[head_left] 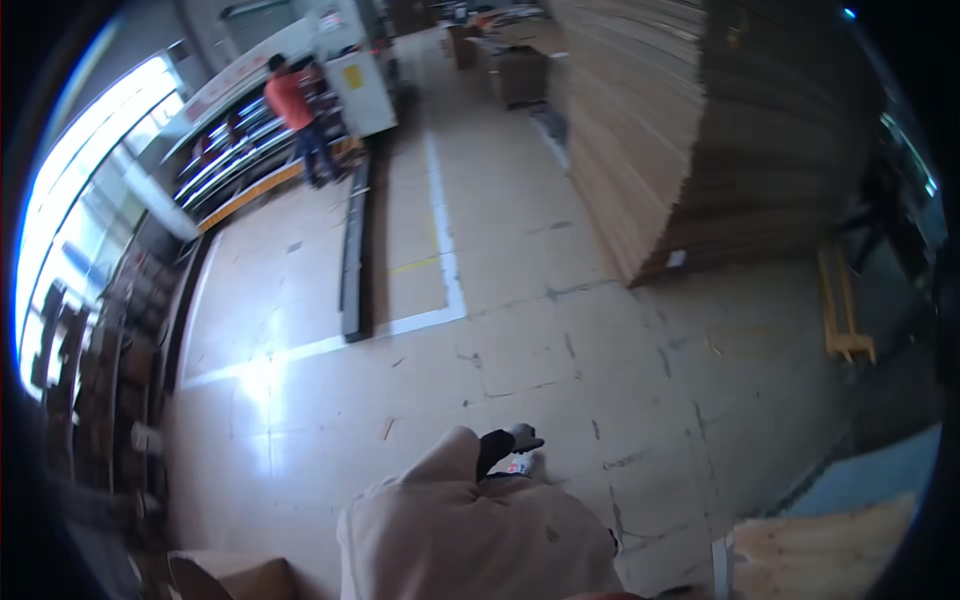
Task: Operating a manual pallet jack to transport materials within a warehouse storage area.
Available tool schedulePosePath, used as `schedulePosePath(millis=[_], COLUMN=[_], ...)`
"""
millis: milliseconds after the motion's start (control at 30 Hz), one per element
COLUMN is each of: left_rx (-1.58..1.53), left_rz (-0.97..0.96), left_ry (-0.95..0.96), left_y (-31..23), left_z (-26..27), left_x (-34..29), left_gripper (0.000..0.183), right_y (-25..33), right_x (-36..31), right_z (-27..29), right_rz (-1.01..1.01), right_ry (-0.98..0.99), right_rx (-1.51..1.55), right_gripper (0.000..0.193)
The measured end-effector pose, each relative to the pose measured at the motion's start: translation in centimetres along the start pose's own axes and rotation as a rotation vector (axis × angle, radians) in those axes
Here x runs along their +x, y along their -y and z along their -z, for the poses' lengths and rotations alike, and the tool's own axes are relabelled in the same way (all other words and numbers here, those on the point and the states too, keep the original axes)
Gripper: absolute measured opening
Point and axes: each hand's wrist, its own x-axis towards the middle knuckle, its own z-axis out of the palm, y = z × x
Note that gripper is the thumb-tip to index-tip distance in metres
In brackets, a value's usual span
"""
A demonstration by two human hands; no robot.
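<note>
Above the beige tiled floor (330,450), the black-cuffed grey left hand (525,438) is held forward, perhaps for balance, its finger closure not discernible.

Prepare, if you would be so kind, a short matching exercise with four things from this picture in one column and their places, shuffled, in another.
Things
1. Hand
2. Tall stack of brown sheets
3. Co-worker in a red top
4. Long dark beam

Places
A. At the large machine in the upper left
B. Flat on the floor, its near end by a white line
C. Below and slightly right of the picture's centre
D. In the upper right of the picture

Right pairs: 1-C, 2-D, 3-A, 4-B
</note>
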Motion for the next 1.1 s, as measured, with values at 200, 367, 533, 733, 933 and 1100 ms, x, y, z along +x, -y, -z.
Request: schedulePosePath(millis=[200,367,533,733,933,1100], left_rx=[-0.122,-0.139,-0.150,-0.425,-0.384,-0.215], left_rz=[0.122,0.243,0.253,0.228,0.185,0.122], left_ry=[-0.075,-0.080,-0.058,-0.058,0.095,0.143], left_y=[3.9,9.1,8.1,12.5,0.9,-3.2], left_z=[-0.1,-0.7,0.0,-0.3,-1.8,-2.6], left_x=[-2.5,-5.5,-4.8,-8.1,-0.2,1.0], left_gripper=[0.042,0.042,0.043,0.038,0.032,0.034], right_y=[2.8,2.9,3.8,0.0,2.9,-1.0], right_x=[3.3,3.7,4.8,-2.7,-0.6,-3.7], right_z=[-2.8,-3.3,-2.2,-3.7,3.7,7.7], right_rz=[-0.086,-0.131,-0.105,-0.130,-0.030,-0.077], right_ry=[0.112,0.193,0.293,0.041,-0.081,-0.188], right_rx=[0.016,0.041,0.163,0.004,0.156,0.266], right_gripper=[0.013,0.012,0.012,0.022,0.025,0.026])
